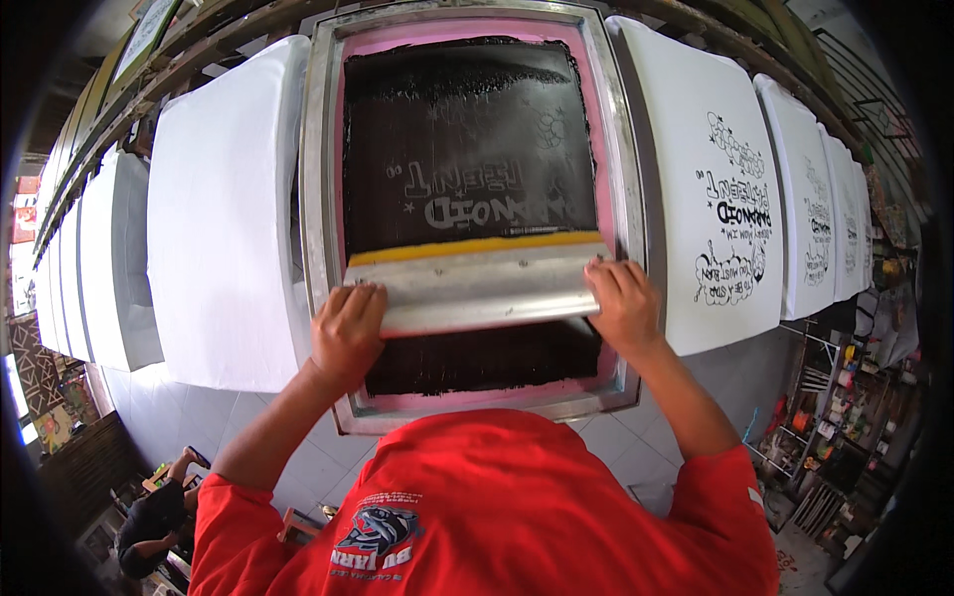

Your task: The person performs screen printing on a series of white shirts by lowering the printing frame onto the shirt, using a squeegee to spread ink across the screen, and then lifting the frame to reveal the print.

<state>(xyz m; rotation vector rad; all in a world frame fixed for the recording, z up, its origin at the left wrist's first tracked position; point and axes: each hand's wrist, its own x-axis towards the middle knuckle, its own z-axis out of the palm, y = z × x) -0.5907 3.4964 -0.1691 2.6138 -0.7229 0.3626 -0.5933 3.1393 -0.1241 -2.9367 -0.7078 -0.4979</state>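
A wide squeegee (477,288) with a metal holder and a yellow blade lies across a screen printing frame (626,149). My left hand (348,333) is closed around its left end, and my right hand (624,303) grips the right end. Black ink (437,119) covers most of the mesh, thick and wet along the far edge. Beyond the blade, faint lettering shows through the thinner ink. More black ink lies on the near side of the squeegee. Pink mesh borders the inked area inside the metal frame. What lies under the screen is hidden.
White shirts on boards flank the frame in rows. Those on the right, such as the printed shirt (720,189), bear black designs; the nearest left one is a plain white shirt (224,219). Shelves of containers (835,427) stand lower right. Another person (154,526) is at lower left.
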